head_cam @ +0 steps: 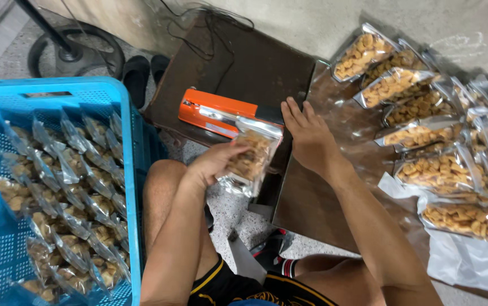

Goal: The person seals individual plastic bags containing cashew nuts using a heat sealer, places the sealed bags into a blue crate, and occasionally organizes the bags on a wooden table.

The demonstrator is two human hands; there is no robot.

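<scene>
The left hand [213,164] holds a snack pouch [249,158] in a closed grip, its top at the orange sealer [215,113]. The right hand [306,133] lies flat and open, holding nothing. Best keep the pouch mouth flat and straight.

Fan base [74,54], black sandals [142,71].

Left hand [213,164]: fingers curled in a closed grip, forearm extended forward. Right hand [307,136]: palm down, fingers extended flat and together, forearm angled inward.
</scene>
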